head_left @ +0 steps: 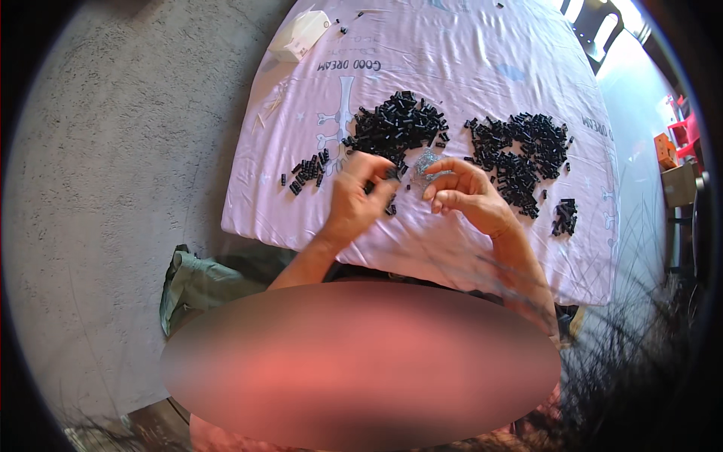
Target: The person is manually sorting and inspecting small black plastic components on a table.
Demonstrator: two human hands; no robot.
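My left hand (355, 197) is over the near edge of the large heap of small black cylindrical pieces (399, 120). Its fingers are closed and slightly blurred, with a small black piece (392, 173) at the fingertips. A little to the right, my right hand (476, 200) is curled, thumb and forefinger drawn together; whatever they pinch is too small to make out. Just beyond its fingers lies a small pile of shiny silvery bits (426, 161). A second heap of black pieces (527, 147) spreads to the right of my right hand.
Smaller black clusters lie at the left (307, 172) and far right (565, 217) of the pink cloth-covered table (452, 75). A white box (300, 35) stands at the far left corner, thin sticks (265, 113) nearer. Beyond the right side are an orange box (666, 151) and a cardboard box (680, 184).
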